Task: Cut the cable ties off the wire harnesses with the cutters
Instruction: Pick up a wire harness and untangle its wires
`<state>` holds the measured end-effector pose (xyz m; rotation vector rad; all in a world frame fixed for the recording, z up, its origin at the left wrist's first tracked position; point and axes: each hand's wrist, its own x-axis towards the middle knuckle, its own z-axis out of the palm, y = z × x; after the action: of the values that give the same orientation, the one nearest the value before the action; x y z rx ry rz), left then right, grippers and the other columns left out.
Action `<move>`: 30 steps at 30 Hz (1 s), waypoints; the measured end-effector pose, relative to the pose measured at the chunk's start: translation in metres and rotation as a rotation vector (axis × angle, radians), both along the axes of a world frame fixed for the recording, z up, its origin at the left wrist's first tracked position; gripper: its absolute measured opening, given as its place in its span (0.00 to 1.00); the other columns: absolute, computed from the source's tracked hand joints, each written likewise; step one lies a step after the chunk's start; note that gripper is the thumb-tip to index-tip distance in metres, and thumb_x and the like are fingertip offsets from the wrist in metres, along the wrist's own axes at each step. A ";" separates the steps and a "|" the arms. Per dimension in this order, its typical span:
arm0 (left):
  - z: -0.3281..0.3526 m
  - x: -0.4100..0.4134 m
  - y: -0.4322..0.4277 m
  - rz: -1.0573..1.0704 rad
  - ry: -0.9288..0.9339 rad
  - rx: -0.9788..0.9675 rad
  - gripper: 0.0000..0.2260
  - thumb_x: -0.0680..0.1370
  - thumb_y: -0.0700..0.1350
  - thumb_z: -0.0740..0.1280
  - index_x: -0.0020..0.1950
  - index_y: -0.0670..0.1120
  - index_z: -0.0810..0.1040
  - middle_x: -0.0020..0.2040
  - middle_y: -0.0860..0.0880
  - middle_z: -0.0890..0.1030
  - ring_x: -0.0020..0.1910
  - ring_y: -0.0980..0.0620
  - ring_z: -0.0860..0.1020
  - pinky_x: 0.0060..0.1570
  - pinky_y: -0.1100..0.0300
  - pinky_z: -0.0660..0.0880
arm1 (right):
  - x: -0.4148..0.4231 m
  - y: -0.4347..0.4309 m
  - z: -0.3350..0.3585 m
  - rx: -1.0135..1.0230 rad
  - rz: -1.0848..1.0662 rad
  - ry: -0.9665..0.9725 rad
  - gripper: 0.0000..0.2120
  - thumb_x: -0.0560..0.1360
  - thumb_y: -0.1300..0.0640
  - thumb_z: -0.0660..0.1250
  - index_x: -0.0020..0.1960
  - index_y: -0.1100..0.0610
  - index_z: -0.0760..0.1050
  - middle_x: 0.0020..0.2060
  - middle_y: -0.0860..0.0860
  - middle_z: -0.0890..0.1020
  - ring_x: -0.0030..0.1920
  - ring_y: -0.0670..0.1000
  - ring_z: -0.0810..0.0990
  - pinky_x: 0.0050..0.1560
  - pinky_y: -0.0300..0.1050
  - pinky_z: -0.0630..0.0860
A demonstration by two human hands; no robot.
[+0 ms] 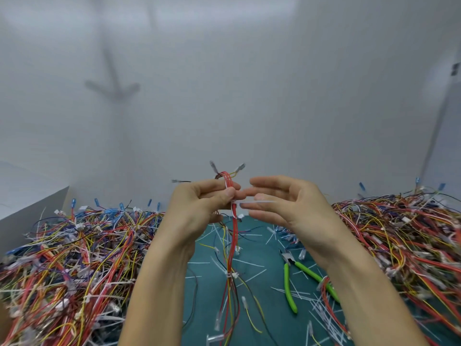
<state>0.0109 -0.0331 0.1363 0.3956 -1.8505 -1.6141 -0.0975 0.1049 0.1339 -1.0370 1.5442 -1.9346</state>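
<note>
Left hand [197, 208] pinching the harness [234, 236], the right hand [294, 208], grip slack and empty beside the cable tie [264, 201], should fetch the cutters [288, 283] right of the harness.

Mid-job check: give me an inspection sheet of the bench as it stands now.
Surface: teal mat, visible only between the piles.
Job's things: red wire harness held up; white cable tie on it, tail sticking out to the right; second tie lower down; green-handled cutters lying on the mat, unheld.
Clutter: cut tie offcuts scattered over the mat.
Hands: left hand grips the harness; right hand has its fingers extended at the tie's tail, contact unclear.
Cables: harness piles on the left and right; a red wire loop lies over one cutter handle.
Surroundings: white wall; grey board.
</note>
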 end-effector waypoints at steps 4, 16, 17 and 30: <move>-0.001 -0.001 -0.001 0.029 0.030 0.037 0.05 0.77 0.39 0.69 0.46 0.46 0.84 0.42 0.50 0.87 0.40 0.57 0.83 0.41 0.65 0.77 | 0.005 0.002 0.002 0.137 0.049 0.080 0.13 0.76 0.68 0.68 0.60 0.60 0.78 0.50 0.57 0.86 0.47 0.53 0.87 0.50 0.44 0.83; 0.006 -0.008 0.008 0.078 0.336 0.324 0.06 0.75 0.33 0.69 0.44 0.42 0.84 0.40 0.50 0.86 0.39 0.57 0.84 0.40 0.69 0.78 | 0.004 0.002 -0.003 0.512 0.042 0.346 0.09 0.72 0.65 0.75 0.52 0.58 0.84 0.44 0.56 0.87 0.48 0.53 0.86 0.52 0.47 0.83; 0.007 -0.008 0.008 0.075 0.367 0.359 0.06 0.75 0.33 0.69 0.45 0.41 0.84 0.41 0.50 0.86 0.39 0.57 0.84 0.40 0.70 0.78 | 0.003 0.003 -0.002 0.495 0.015 0.343 0.09 0.72 0.65 0.75 0.51 0.58 0.84 0.44 0.55 0.87 0.49 0.54 0.86 0.53 0.46 0.83; 0.019 -0.003 0.010 -0.061 0.592 0.784 0.04 0.72 0.36 0.69 0.45 0.40 0.82 0.42 0.49 0.85 0.38 0.56 0.84 0.37 0.67 0.80 | 0.006 0.015 0.011 0.141 -0.019 0.143 0.05 0.76 0.69 0.68 0.47 0.66 0.83 0.38 0.60 0.86 0.36 0.51 0.86 0.39 0.37 0.82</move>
<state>0.0081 -0.0226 0.1553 0.1470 -0.7636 -2.1644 -0.0914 0.1201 0.1445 -1.1233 1.7466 -1.7676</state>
